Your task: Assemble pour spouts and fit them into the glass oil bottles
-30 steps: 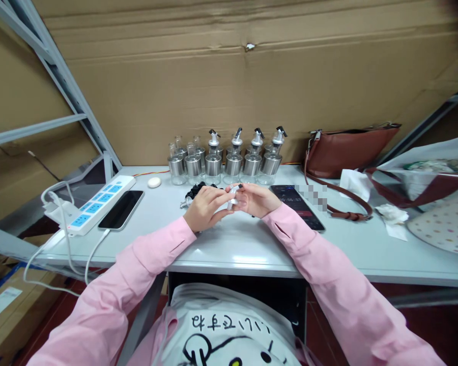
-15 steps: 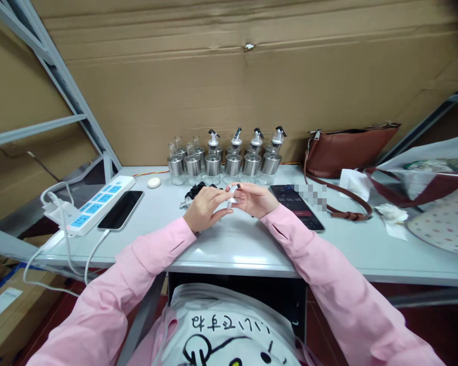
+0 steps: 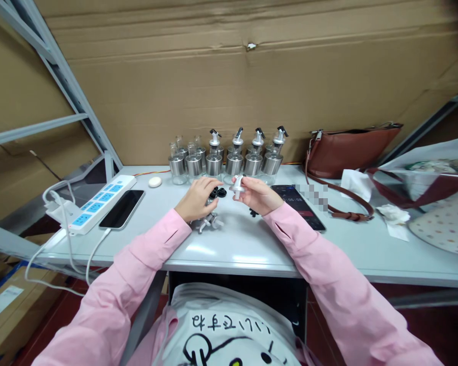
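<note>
My right hand (image 3: 261,194) pinches a silver-grey bottle pourer spout (image 3: 237,187) above the table, its narrow stem pointing down. My left hand (image 3: 200,198) is apart from it, lowered over the black ring-shaped stoppers (image 3: 222,192), thumb and fingers spread around the near edge of the pile. The hand hides part of that pile, so contact is hard to judge. Just below the left hand lie several loose silver spout pieces (image 3: 206,222). Small black parts (image 3: 253,213) lie under my right hand.
Glass bottles with steel bands (image 3: 214,165) stand in rows at the back, several with pourers fitted. A power strip (image 3: 103,203) and a phone (image 3: 122,209) are at left. To the right are another phone (image 3: 299,208), a brown bag (image 3: 353,150) and crumpled tissue (image 3: 393,213).
My hands have parted. The left hand has let go of the spout and moved left and down to the black stoppers, while the right hand keeps the spout.
</note>
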The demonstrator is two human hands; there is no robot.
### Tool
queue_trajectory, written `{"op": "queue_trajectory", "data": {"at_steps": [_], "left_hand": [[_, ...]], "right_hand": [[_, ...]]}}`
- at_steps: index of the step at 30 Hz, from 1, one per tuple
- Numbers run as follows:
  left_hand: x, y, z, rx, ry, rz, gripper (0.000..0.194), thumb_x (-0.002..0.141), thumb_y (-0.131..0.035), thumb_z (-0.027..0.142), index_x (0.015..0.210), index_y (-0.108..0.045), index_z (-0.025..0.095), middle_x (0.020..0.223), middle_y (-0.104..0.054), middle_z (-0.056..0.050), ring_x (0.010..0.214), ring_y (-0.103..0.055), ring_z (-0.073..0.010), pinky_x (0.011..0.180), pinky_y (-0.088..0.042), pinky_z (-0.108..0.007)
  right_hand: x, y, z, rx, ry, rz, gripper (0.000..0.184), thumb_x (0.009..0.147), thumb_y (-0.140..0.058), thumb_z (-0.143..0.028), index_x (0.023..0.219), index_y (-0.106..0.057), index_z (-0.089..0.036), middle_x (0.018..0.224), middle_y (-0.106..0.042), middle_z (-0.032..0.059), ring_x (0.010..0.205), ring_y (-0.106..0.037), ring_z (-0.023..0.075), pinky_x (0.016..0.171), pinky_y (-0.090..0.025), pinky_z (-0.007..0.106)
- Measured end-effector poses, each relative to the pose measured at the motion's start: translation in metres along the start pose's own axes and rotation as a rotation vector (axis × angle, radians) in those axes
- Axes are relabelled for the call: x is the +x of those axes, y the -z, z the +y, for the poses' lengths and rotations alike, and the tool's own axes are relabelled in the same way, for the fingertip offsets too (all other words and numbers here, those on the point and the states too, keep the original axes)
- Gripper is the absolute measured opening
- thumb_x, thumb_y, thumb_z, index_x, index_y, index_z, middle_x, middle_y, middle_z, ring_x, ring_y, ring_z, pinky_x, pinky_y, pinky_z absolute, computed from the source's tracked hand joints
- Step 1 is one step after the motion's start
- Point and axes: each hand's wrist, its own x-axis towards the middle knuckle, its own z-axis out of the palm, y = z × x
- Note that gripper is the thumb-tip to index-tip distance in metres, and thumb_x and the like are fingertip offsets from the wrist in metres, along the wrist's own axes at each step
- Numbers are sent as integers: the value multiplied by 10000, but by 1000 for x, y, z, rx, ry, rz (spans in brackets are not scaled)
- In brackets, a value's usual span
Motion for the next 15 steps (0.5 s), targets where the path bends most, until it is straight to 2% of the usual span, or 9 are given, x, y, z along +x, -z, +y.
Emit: {"op": "queue_trajectory", "data": {"at_steps": [3,7,15], "left_hand": [[-1,-8,-4,-6,162,-65,306,807,-476,174,1112,-496,167,1138,-576,-86,1094,-498,-241,941,-374,-416],[-2,-19,-8,-63,363,-92,300,811,-466,149,1109,-491,171,1114,-592,-72,1069,-518,-235,921,-394,-415],[-3,-22,-8,31,346,-131,232,810,-474,114,999,-578,200,1011,-563,-58,1038,-499,-232,877,-396,-393]], "right_hand": [[0,0,-1,17,-3,17,177,727,-665,-327,760,-640,-155,646,-588,-4,553,-532,77,563,-475,229],[0,1,1,37,-18,31,182,702,-682,-315,785,-654,-156,646,-579,-9,550,-526,77,558,-472,228],[-1,-1,0,12,-13,8,205,677,-697,-308,800,-664,-148,658,-587,3,584,-532,91,571,-464,236]]}}
